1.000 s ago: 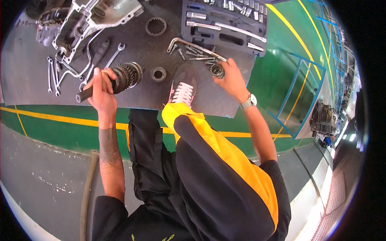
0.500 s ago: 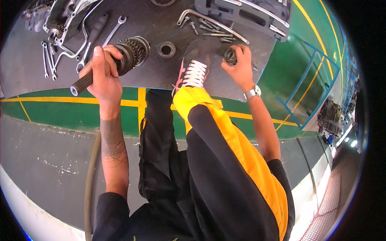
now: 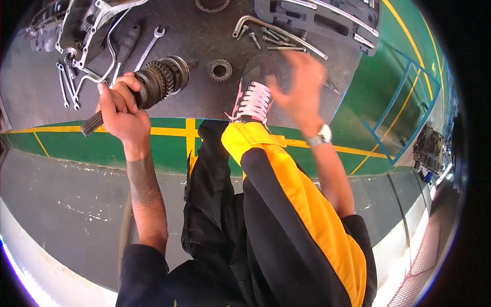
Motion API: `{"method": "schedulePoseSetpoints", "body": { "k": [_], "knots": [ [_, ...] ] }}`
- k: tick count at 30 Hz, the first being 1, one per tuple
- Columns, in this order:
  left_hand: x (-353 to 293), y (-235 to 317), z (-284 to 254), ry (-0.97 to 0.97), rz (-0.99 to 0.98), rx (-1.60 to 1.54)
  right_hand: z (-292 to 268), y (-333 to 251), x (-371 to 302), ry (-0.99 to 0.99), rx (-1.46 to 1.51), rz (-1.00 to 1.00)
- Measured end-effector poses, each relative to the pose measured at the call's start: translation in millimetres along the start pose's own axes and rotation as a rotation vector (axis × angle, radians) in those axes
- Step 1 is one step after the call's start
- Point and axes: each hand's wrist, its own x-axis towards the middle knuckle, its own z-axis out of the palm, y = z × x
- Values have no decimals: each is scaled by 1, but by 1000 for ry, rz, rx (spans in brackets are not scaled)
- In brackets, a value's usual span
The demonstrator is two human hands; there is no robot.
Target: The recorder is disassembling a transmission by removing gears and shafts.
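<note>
My left hand [image 3: 125, 105] is closed around the splined shaft [image 3: 92, 123] of a gear assembly. Its stacked gears [image 3: 163, 79] point up and to the right, above the dark mat. My right hand [image 3: 303, 92] is blurred by motion, just right of my shoe. Its thumb and fingers are spread apart, and nothing shows between them; what lies beneath the palm is hidden. A loose gear ring [image 3: 219, 70] lies flat on the mat, between the gear assembly and my shoe [image 3: 260, 69].
Several bolts [image 3: 271, 36] and a bent metal bar [image 3: 279, 35] lie beyond my right hand. A grey tool case [image 3: 327, 23] sits at the far right. Wrenches [image 3: 149, 48] and a metal housing [image 3: 84, 30] occupy the left. A blue frame [image 3: 404, 110] stands on the green floor.
My right hand has moved up and left, its fingers opening away from the small gear it held, which is now out of sight. My left hand still grips the gear assembly, slightly lower.
</note>
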Motion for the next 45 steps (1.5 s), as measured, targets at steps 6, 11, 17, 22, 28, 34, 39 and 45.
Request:
{"method": "schedulePoseSetpoints", "body": {
  "k": [6,11,17,22,28,34,39,45],
  "knots": [
    [-14,-5,11,211,-258,-246,75,-38,47,-554,104,-287],
    [-28,26,-16,440,-321,-427,68,-29,33,-455,999,355],
    [-30,55,2,455,-346,-560,32,-63,30,-552,1686,612],
    [-42,55,1,343,-302,-615,26,-67,28,-559,2114,600],
    [-49,42,0,347,-351,-758,19,-77,20,-437,1819,505],
    [-56,34,-3,363,-403,-846,17,-87,12,-340,2012,662],
    [-52,34,5,379,-450,-854,16,-81,11,-299,1987,610],
    [-51,44,19,580,-552,-822,-11,-63,20,-378,1604,504]
  ]
}}
